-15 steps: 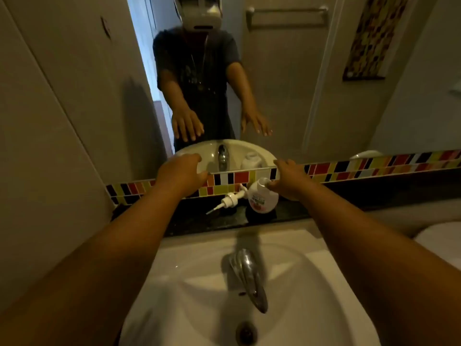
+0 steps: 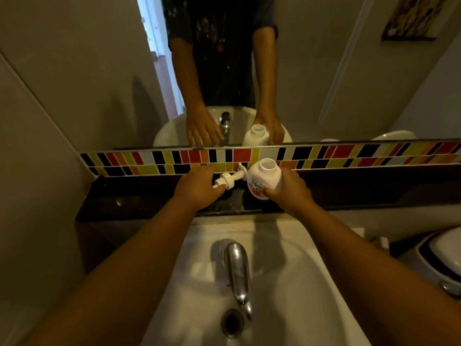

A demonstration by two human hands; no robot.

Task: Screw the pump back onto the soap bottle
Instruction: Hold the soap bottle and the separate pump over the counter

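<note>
The soap bottle [image 2: 264,176] is white, with its neck uncapped and its open mouth facing up, and it is gripped by the right hand [image 2: 289,189], whose fingers wrap its lower body and right side. It is tilted slightly toward the left hand, at the level of the dark ledge [image 2: 139,199] behind the sink; whether its base touches the ledge cannot be determined. The pump [image 2: 228,179] is separate from the bottle and lies on its side between the two hands, one end against the bottle's left side. The left hand [image 2: 199,187] is curled at the pump's near end, with the fingertips touching it; whether this is a full grip cannot be determined. Directly beyond both hands runs a strip of coloured tiles [image 2: 349,153], with a mirror [image 2: 324,71] above it. Below the forearms is the white sink [image 2: 287,245], with a chrome tap [image 2: 237,268] and the drain [image 2: 233,322] between them.
</note>
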